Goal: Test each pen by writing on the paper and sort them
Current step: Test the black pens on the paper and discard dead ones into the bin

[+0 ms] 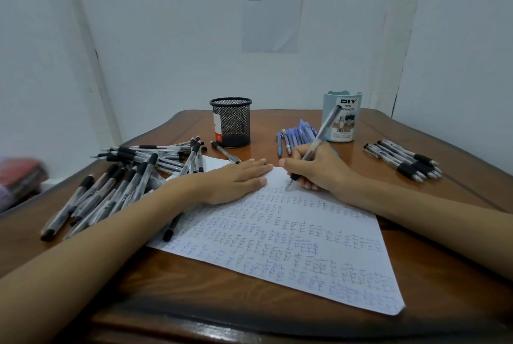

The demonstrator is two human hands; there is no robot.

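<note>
You're in the testing step right now. Your right hand (319, 168) pinches a clear-barrelled pen with a black grip (319, 138) in a writing hold. Its tip is down on the paper (277, 246) near the far edge, at about twelve o'clock on the sheet. Your left hand (236, 179) lies flat with the fingers straight, pinning the sheet at eleven o'clock. The page is almost full of small test marks, and the bare strip by the tip looks like the last room you have.

Out at nine to ten o'clock on the table (249, 302) sprawls the big heap of black-grip pens (116, 188), probably the untested lot. At one o'clock a cluster of blue pens (297, 135) lies just beside the DIY desk organizer (342, 118). At two o'clock there's a tidy row of black-grip pens (405, 160), and the mesh pen cup (231, 121) stands at twelve.

Next, I'd say, check the stroke for ink. Lift the pen, carry it to the group it belongs with, and reach back to nine o'clock for a fresh one.
</note>
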